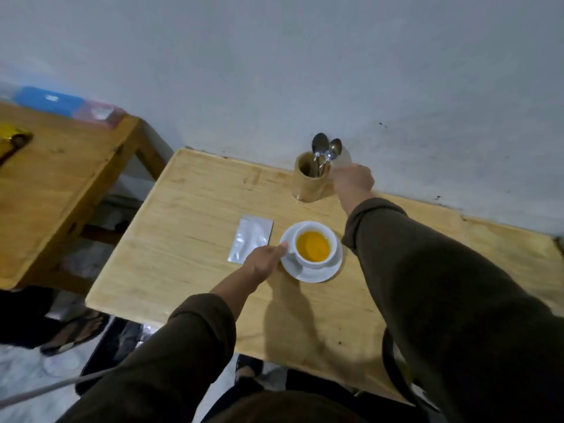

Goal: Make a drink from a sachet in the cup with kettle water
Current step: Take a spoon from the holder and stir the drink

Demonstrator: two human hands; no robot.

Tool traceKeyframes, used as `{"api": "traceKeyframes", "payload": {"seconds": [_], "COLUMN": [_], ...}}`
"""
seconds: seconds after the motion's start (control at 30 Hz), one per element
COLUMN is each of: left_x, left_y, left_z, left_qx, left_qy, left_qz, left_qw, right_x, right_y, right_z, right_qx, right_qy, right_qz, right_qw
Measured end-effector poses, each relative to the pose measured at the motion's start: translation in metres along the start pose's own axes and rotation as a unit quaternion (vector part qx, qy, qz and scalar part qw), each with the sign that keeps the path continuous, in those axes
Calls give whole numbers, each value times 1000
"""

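A white cup filled with orange liquid stands on a white saucer in the middle of the wooden table. My left hand touches the cup's left side and the saucer rim with its fingertips. A silver sachet lies flat just left of the cup. My right hand is at the back of the table beside a wooden holder with several spoons; its fingers are at the spoon handles, blurred. No kettle is in view.
A grey wall runs right behind the table. A second wooden table stands to the left with a blue box and a yellow item on it. Feet in sandals show on the floor at the lower left.
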State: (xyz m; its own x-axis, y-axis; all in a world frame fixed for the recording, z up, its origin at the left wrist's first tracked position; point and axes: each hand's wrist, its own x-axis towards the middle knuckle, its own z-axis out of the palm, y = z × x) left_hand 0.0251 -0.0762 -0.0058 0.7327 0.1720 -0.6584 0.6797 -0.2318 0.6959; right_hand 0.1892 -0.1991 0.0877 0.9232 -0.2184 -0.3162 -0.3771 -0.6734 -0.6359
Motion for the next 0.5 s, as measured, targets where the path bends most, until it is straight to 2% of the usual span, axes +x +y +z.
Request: {"api": "traceKeyframes", "payload": {"seconds": [0.33,0.5], "left_x": [0,-1], "left_y": [2,4], "left_z": [11,13], "left_qx": [-46,-53], "left_qy": [42,56], "left_qz": [-54,-50], "left_qw": [997,996], "right_x": [36,39], "right_y": [-8,-7], "right_z": [11,10], "right_qx": [33,143], "right_qy": [5,19], "right_qz": [-16,16], "right_qw": [999,989]}}
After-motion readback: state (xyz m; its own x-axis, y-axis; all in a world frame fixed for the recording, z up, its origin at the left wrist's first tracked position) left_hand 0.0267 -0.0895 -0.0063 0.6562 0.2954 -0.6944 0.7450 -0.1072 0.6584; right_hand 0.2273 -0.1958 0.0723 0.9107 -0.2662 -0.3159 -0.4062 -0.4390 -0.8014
